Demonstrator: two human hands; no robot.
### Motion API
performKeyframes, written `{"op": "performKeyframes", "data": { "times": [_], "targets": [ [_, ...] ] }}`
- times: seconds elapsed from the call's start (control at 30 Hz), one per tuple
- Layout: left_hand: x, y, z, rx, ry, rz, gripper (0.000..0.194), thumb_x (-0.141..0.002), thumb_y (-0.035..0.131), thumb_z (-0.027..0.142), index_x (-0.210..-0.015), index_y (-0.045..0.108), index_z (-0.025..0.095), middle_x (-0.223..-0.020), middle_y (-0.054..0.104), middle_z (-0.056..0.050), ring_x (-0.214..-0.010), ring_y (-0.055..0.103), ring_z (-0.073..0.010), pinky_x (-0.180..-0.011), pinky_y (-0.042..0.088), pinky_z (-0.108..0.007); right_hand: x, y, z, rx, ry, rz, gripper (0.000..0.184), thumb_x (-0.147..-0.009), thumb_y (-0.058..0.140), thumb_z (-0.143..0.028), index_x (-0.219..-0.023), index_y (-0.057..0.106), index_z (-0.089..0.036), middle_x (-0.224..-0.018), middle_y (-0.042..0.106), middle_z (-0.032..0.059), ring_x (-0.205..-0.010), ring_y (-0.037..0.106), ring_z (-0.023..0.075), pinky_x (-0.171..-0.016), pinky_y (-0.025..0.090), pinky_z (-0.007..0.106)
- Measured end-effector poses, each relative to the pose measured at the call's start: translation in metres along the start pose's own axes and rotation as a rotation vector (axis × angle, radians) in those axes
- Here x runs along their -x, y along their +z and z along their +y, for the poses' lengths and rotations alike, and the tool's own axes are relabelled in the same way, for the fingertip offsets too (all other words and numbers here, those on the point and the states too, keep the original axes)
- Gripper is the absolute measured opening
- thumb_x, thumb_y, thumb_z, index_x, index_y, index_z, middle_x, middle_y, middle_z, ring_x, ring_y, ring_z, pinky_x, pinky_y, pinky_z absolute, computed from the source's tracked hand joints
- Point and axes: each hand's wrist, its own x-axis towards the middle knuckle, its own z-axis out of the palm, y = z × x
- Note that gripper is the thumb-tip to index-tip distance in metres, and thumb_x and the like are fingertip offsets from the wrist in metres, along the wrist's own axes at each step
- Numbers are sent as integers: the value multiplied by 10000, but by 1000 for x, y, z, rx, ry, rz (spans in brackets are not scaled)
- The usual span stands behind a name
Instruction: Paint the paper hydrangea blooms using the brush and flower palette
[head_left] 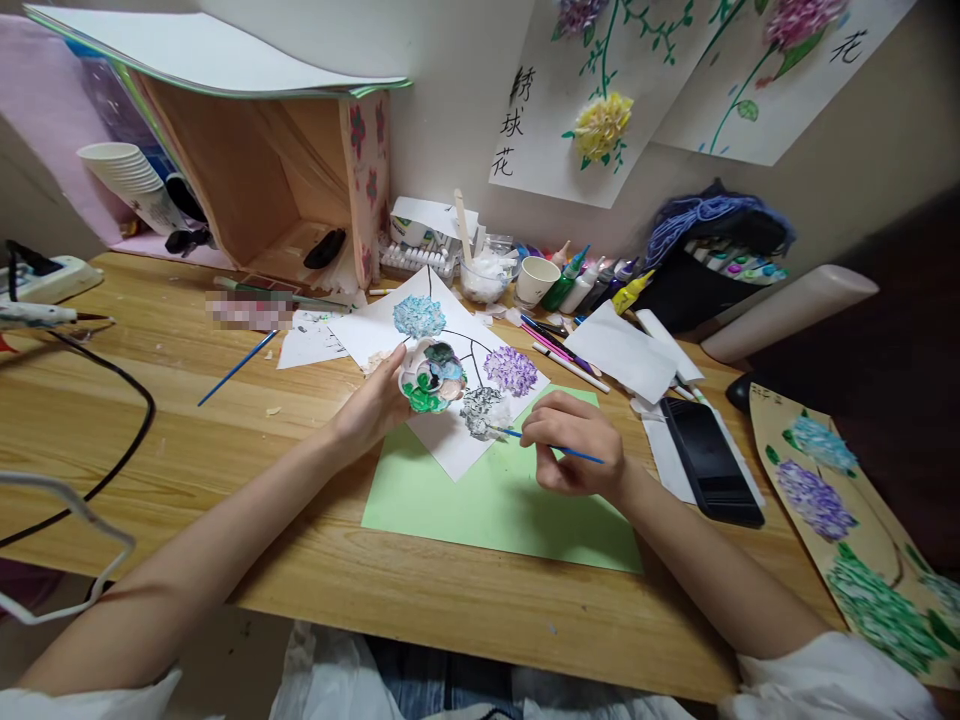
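Note:
In my left hand (379, 395) I grip a small round paint palette (433, 378) with green, black, pale blue and pinkish paint in its wells. My right hand (571, 442) is closed round a thin blue paintbrush (566, 452). Its tip touches the grey and white textured flower (485, 412) on a white paper sheet (455, 455). That sheet also bears a blue flower (419, 316), a purple flower (511, 370) and thin black stems. The palette partly covers the sheet. Under it lies a light green sheet (495, 510).
Behind the sheet stand a paper cup (536, 282), a cup of white fluff (486, 278) and several paint bottles (568, 280). A phone (711, 460) lies at right, near a flower picture (847, 530). At left are another brush (238, 368), a glue gun (45, 315) and its black cable.

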Motion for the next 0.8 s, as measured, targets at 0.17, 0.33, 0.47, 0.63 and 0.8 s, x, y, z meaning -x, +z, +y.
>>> {"op": "performKeyframes", "data": {
  "times": [0.17, 0.33, 0.47, 0.63, 0.8],
  "targets": [
    [1, 0, 0, -8, -10, 6, 588, -930, 346, 496, -1409, 411, 162, -1309, 595, -115, -1256, 504, -286, -1128, 267, -454, -1, -1, -1, -1, 7, 1, 259, -655, 427, 5, -754, 482, -228, -549, 552, -13, -537, 449, 146, -488, 442, 262],
    [0, -2, 0, 25, 10, -22, 581, -924, 379, 485, -1412, 408, 170, -1296, 604, -122, -1241, 519, -289, -1118, 291, -448, 0, 0, 0, 3, -57, -35, 269, -644, 433, 9, -767, 484, -225, -536, 540, -18, -513, 443, 145, -474, 436, 264],
    [-1, -3, -1, 28, 3, -43, 597, -923, 369, 498, -1418, 398, 165, -1283, 612, -130, -1234, 524, -295, -1118, 282, -462, 0, 0, 2, -21, -58, -15, 271, -641, 419, 3, -776, 481, -223, -544, 534, -14, -511, 450, 144, -488, 443, 269],
    [0, -2, -1, 7, -5, 3, 581, -915, 383, 504, -1378, 454, 161, -1279, 613, -130, -1240, 516, -302, -1115, 281, -464, -2, -1, 1, -2, -66, -38, 269, -641, 427, 9, -764, 471, -226, -534, 520, -20, -506, 438, 140, -471, 423, 261],
    [0, 0, 0, 9, 2, 6, 561, -923, 376, 490, -1363, 472, 156, -1277, 616, -124, -1235, 520, -290, -1114, 284, -455, -2, -2, 1, -17, -59, -26, 255, -658, 408, -6, -767, 477, -226, -544, 529, -16, -516, 450, 136, -479, 431, 262]
  ]
}}
